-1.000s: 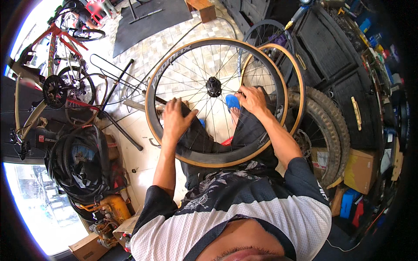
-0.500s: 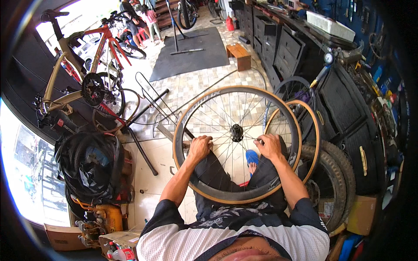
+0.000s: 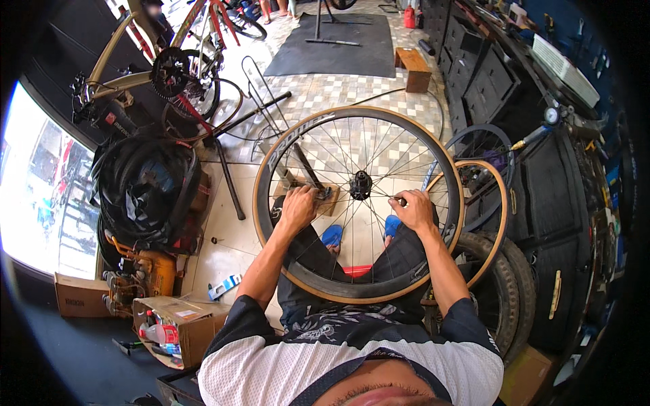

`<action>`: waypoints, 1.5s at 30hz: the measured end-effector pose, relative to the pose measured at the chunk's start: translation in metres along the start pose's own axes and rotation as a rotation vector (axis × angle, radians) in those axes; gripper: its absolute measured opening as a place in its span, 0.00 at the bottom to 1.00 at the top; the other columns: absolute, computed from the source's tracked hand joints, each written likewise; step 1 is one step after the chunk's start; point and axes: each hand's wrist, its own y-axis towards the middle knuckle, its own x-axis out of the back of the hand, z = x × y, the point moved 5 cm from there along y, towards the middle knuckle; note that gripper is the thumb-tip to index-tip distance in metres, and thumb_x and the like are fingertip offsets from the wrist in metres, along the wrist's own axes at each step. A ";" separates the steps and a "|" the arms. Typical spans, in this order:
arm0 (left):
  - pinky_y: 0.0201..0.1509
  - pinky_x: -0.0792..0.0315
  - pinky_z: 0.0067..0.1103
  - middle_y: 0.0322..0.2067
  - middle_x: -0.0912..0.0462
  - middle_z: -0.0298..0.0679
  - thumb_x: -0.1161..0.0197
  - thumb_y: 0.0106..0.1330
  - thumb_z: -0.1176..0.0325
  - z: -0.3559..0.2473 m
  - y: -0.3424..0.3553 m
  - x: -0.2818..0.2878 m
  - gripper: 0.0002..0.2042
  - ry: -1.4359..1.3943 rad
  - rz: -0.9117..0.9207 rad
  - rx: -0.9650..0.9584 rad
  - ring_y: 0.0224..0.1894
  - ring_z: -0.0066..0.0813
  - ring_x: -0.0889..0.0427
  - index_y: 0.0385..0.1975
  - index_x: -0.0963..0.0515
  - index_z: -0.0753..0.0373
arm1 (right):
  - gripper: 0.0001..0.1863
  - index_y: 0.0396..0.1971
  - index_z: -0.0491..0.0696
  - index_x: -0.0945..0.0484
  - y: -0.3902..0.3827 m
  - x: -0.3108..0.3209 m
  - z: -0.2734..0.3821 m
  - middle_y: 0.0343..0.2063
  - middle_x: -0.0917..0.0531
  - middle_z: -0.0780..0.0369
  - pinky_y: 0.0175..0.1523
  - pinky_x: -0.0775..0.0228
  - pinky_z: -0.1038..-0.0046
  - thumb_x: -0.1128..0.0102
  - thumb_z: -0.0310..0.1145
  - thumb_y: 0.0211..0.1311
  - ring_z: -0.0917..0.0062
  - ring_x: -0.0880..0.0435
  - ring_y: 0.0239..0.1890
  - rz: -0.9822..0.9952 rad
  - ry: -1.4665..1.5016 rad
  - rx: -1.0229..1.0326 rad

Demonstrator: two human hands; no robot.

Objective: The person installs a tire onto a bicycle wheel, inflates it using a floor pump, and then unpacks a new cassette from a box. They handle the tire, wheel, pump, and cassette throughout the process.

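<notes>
Both hands are closed among the spokes of the bicycle wheel [image 3: 359,203], held upright over the lap: left hand [image 3: 298,207] left of the hub [image 3: 360,184], right hand [image 3: 414,211] right of it. Equal grip should be kept so the rim stays steady.

The only view is from the person's head, looking steeply down and forward at the wheel [image 3: 359,203] close below; the floor [image 3: 352,88] stretches far.
</notes>
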 end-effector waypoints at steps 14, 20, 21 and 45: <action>0.62 0.29 0.43 0.48 0.16 0.46 0.31 0.65 0.60 0.029 -0.005 -0.008 0.20 -0.101 -0.006 0.066 0.57 0.50 0.19 0.55 0.18 0.61 | 0.13 0.30 0.48 0.13 0.016 -0.023 0.015 0.24 0.14 0.62 0.46 0.30 0.62 0.28 0.43 0.60 0.64 0.16 0.33 0.028 -0.064 0.028; 0.62 0.28 0.43 0.50 0.17 0.48 0.30 0.65 0.58 0.014 0.010 -0.016 0.24 -0.150 0.009 0.060 0.57 0.52 0.20 0.57 0.20 0.63 | 0.13 0.29 0.49 0.13 0.005 -0.012 0.000 0.24 0.14 0.61 0.45 0.30 0.61 0.28 0.44 0.60 0.63 0.16 0.33 -0.019 -0.072 -0.003; 0.62 0.28 0.43 0.49 0.16 0.49 0.30 0.65 0.58 0.011 0.012 -0.014 0.22 -0.137 -0.013 0.050 0.55 0.53 0.19 0.55 0.18 0.62 | 0.13 0.29 0.49 0.12 0.004 -0.011 0.000 0.24 0.14 0.61 0.45 0.30 0.60 0.28 0.44 0.59 0.63 0.16 0.33 -0.022 -0.068 -0.020; 0.56 0.24 0.46 0.45 0.13 0.53 0.28 0.64 0.56 0.074 0.034 -0.032 0.17 -0.171 0.045 0.128 0.52 0.55 0.16 0.43 0.15 0.63 | 0.22 0.33 0.48 0.12 0.046 -0.055 0.013 0.29 0.11 0.54 0.49 0.24 0.55 0.31 0.54 0.62 0.56 0.12 0.38 0.213 -0.037 -0.183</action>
